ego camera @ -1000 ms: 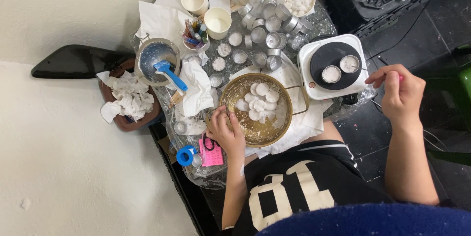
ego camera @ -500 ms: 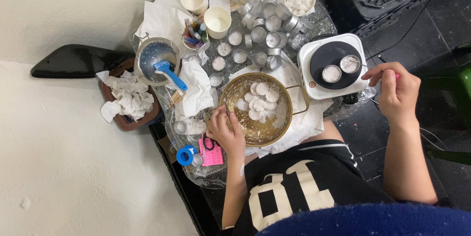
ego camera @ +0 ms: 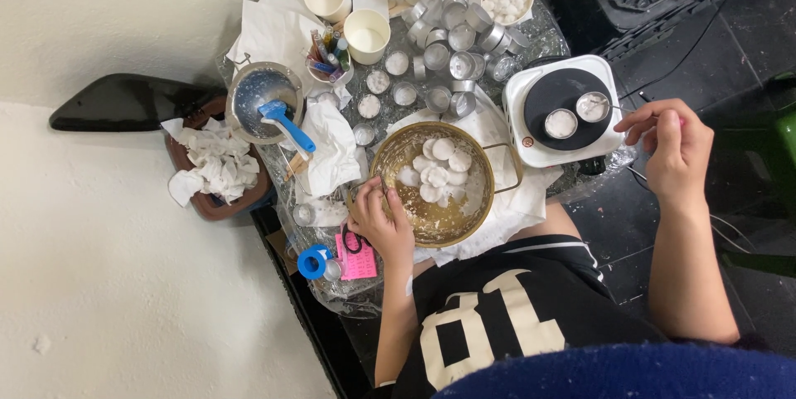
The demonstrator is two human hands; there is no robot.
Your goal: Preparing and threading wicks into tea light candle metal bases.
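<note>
My left hand (ego camera: 383,225) grips the near-left rim of a brass-coloured bowl (ego camera: 477,200) that holds several white wax pieces (ego camera: 437,171). To the right, my right hand (ego camera: 673,149) is beside a white hot plate (ego camera: 518,101) with a black round top. Its fingers pinch a thin stick (ego camera: 612,109) whose tip reaches the right one of two small tin cups (ego camera: 593,106) of whitish wax on the plate. The other cup (ego camera: 560,123) sits just left of it.
Many small empty and filled tin cups (ego camera: 452,43) crowd the table behind the bowl, along with white paper cups (ego camera: 366,34). A steel pot with a blue spatula (ego camera: 286,121) and crumpled tissues (ego camera: 211,159) lie at the left. A blue tape roll (ego camera: 313,262) and a pink card (ego camera: 358,256) sit near the front edge.
My right hand's fingers have shifted slightly left toward the hot plate's right cup. My left hand stays on the bowl rim.
</note>
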